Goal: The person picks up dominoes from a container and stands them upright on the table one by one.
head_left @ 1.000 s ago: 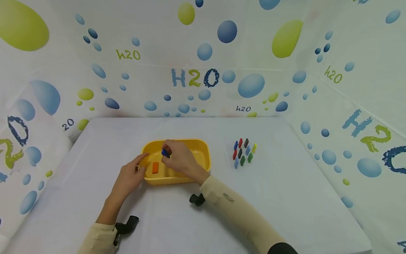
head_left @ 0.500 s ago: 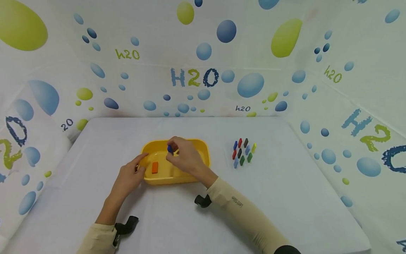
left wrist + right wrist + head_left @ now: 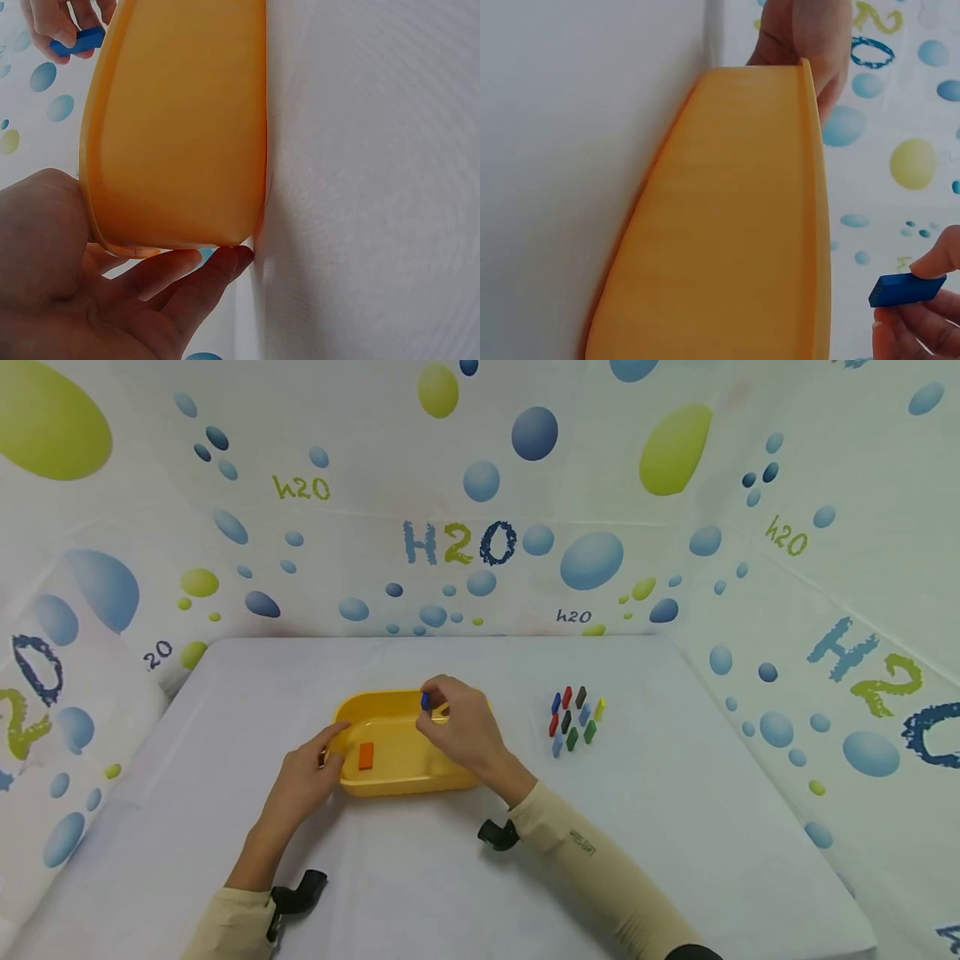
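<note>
My right hand (image 3: 465, 727) pinches a small blue block (image 3: 907, 289) between thumb and fingertips. In the head view it is over the right half of a yellow plastic tray (image 3: 405, 789), above rim height. My left hand (image 3: 306, 774) holds the tray's left end. In the left wrist view its thumb side lies at the rim, and its fingers (image 3: 199, 289) bear on the outer end wall. Inside the tray, toward the left, a flat orange block (image 3: 366, 756) lies on the bottom.
Right of the tray, small blocks stand upright in a cluster on the white table (image 3: 675, 827): red (image 3: 567, 697), black (image 3: 581, 697), yellow (image 3: 601, 709), green (image 3: 590, 732) and blue (image 3: 557, 702) ones. A cloth with printed bubbles surrounds the table's back and sides.
My right hand has moved right and up with the blue block, from the tray's left-centre to its right half. The left hand has stayed at the tray's end.
</note>
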Tool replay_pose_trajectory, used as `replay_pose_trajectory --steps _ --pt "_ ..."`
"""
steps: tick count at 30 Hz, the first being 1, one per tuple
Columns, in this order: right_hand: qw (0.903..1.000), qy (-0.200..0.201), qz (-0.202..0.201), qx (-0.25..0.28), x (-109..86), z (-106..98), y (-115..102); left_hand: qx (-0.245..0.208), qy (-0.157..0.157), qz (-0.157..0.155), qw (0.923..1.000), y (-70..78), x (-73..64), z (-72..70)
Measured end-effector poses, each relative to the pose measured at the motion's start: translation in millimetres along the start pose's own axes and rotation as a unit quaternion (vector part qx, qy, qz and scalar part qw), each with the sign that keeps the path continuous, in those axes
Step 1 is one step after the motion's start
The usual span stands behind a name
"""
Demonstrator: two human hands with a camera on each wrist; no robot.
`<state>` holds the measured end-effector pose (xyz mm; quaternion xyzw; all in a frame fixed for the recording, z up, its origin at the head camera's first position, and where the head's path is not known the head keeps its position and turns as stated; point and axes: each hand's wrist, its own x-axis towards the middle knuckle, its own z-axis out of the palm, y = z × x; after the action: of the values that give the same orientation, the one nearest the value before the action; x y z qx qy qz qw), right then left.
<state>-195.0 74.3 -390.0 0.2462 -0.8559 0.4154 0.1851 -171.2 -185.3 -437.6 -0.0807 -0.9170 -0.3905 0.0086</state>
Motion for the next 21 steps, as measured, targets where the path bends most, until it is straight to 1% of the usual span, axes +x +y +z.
replay_pose_trajectory --steps 6,14,21 --pt "0.9996 0.026 -0.007 -0.011 -4.4 -11.1 3.0 0.003 0.0 0.004 1.0 -0.8 0.2 0.0" --pt "0.9991 0.041 -0.008 0.004 -6.6 -19.9 6.2 0.004 0.003 0.003 1.0 -1.2 0.7 0.4" --pt "0.9982 0.057 -0.002 -0.015 -12.0 -24.4 10.3 0.006 0.002 0.003 1.0 -2.1 0.7 1.0"
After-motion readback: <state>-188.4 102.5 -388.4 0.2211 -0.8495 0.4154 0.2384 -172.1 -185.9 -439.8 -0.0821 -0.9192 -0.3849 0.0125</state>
